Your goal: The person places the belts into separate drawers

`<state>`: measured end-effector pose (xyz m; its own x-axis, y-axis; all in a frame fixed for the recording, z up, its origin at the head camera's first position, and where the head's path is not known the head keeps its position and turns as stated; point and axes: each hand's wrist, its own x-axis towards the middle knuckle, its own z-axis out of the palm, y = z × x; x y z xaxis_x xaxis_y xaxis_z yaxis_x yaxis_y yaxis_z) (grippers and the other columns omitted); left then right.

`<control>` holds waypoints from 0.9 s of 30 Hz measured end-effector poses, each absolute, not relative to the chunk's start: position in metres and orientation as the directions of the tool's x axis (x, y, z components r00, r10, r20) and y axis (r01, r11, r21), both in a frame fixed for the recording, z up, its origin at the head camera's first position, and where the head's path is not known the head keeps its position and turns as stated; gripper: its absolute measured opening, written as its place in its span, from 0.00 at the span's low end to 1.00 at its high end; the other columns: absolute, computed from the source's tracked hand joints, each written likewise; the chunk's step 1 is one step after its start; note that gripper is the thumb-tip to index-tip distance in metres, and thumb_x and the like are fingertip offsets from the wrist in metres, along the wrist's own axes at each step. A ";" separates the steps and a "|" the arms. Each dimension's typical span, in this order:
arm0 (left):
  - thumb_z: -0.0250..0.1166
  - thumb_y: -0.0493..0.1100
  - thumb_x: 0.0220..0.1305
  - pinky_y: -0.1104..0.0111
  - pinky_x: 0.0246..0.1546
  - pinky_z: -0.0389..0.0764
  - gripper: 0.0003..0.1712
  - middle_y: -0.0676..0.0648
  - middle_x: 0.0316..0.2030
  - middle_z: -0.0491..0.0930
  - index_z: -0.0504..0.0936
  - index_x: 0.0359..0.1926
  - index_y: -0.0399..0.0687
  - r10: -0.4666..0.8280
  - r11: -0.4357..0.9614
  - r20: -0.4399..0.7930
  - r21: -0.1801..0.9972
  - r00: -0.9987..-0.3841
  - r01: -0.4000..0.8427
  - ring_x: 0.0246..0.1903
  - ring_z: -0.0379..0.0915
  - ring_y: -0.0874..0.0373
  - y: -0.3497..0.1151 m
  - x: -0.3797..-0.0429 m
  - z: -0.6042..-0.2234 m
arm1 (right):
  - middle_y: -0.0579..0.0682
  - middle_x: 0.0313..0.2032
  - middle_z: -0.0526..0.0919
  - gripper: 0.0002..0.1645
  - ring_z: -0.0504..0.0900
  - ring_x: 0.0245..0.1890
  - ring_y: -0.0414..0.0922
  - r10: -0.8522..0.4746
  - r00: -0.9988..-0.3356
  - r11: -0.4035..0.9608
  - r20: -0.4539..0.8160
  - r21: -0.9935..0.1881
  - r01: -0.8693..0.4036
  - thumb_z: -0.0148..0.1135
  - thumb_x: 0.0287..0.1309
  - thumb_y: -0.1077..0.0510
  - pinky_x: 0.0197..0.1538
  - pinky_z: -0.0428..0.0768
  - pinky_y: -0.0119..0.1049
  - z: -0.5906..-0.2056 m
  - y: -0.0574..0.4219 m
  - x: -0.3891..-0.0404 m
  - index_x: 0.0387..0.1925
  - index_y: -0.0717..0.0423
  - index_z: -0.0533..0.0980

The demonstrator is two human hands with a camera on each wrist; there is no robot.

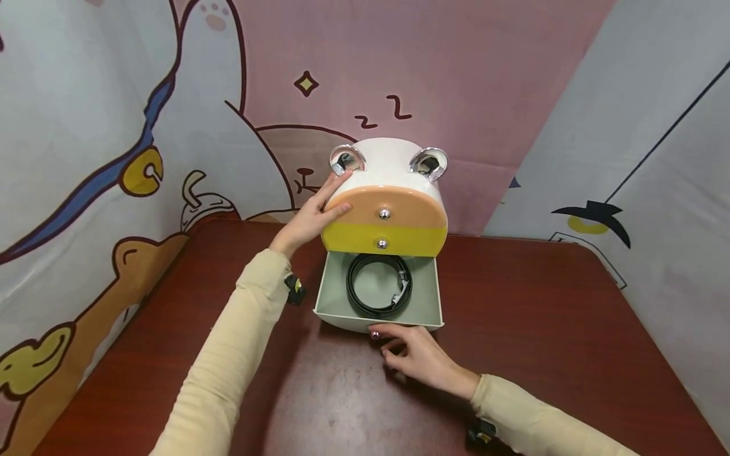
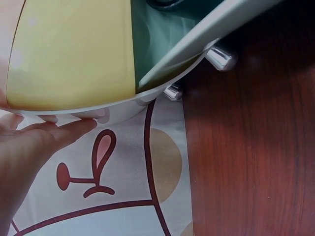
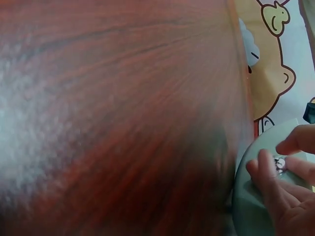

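Note:
A small white drawer cabinet [image 1: 393, 161] with chrome-ringed eyes stands on the table. Its orange top drawer [image 1: 359, 206] and yellow middle drawer [image 1: 348, 237] are closed, while the pale green bottom drawer [image 1: 325, 301] is pulled out. Inside that drawer lies a coiled black cable [image 1: 352, 288] with a grey connector. My left hand [image 1: 313, 218] rests against the cabinet's left side, fingers extended, thumb on the orange front. At the green drawer's front, my right hand [image 1: 422, 358] has its fingers curled around the round metal knob [image 3: 279, 165].
Brown wooden tabletop [image 1: 530, 316] spreads around the cabinet. Behind and beside it hangs a cartoon-printed cloth [image 1: 456, 76]. Metal feet [image 2: 221, 58] show under the cabinet in the left wrist view. A small dark device [image 1: 294, 289] sits at the left wrist.

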<state>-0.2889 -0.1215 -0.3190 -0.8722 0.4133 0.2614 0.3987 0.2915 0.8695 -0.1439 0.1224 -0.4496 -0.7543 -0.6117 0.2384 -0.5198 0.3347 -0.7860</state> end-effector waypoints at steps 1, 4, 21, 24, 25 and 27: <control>0.56 0.48 0.62 0.52 0.59 0.42 0.35 0.56 0.68 0.36 0.52 0.67 0.67 0.416 0.291 0.260 0.870 -0.871 0.399 0.65 0.29 0.64 -0.121 -0.289 -0.319 | 0.54 0.42 0.80 0.26 0.82 0.32 0.45 -0.602 -0.762 0.333 0.240 -0.792 -0.512 0.56 0.46 0.72 0.25 0.76 0.27 -0.450 0.122 -0.145 0.51 0.57 0.73; 0.56 0.49 0.62 0.51 0.59 0.43 0.35 0.56 0.68 0.35 0.52 0.67 0.68 0.423 0.291 0.249 0.873 -0.871 0.391 0.65 0.30 0.62 -0.121 -0.288 -0.319 | 0.54 0.40 0.81 0.24 0.81 0.33 0.48 -0.568 -0.790 0.331 0.232 -0.814 -0.477 0.57 0.46 0.73 0.27 0.77 0.28 -0.451 0.120 -0.146 0.49 0.57 0.75; 0.56 0.48 0.62 0.50 0.59 0.44 0.35 0.55 0.68 0.34 0.52 0.67 0.68 0.425 0.278 0.251 0.878 -0.870 0.389 0.65 0.31 0.62 -0.121 -0.289 -0.319 | 0.58 0.33 0.82 0.16 0.82 0.29 0.49 -0.490 -0.820 0.331 0.297 -0.806 -0.490 0.62 0.45 0.74 0.28 0.78 0.35 -0.412 0.109 -0.141 0.39 0.66 0.78; 0.56 0.48 0.62 0.51 0.59 0.44 0.35 0.55 0.68 0.33 0.51 0.67 0.68 0.429 0.281 0.245 0.879 -0.870 0.386 0.65 0.30 0.62 -0.122 -0.289 -0.319 | 0.57 0.33 0.82 0.15 0.82 0.27 0.49 -0.484 -0.829 0.334 0.281 -0.816 -0.472 0.63 0.45 0.72 0.25 0.77 0.33 -0.412 0.109 -0.144 0.39 0.65 0.79; 0.56 0.48 0.62 0.50 0.59 0.44 0.35 0.56 0.68 0.33 0.51 0.67 0.69 0.429 0.284 0.242 0.879 -0.871 0.384 0.65 0.31 0.63 -0.122 -0.289 -0.319 | 0.56 0.32 0.82 0.14 0.82 0.25 0.48 -0.480 -0.834 0.339 0.273 -0.819 -0.463 0.63 0.46 0.72 0.23 0.77 0.32 -0.412 0.109 -0.145 0.39 0.65 0.79; 0.56 0.48 0.62 0.51 0.59 0.44 0.35 0.56 0.68 0.33 0.51 0.67 0.69 0.428 0.284 0.241 0.879 -0.871 0.383 0.65 0.31 0.63 -0.123 -0.289 -0.319 | 0.54 0.32 0.82 0.14 0.81 0.22 0.49 -0.473 -0.844 0.351 0.253 -0.824 -0.444 0.62 0.47 0.71 0.21 0.76 0.31 -0.412 0.109 -0.147 0.39 0.64 0.79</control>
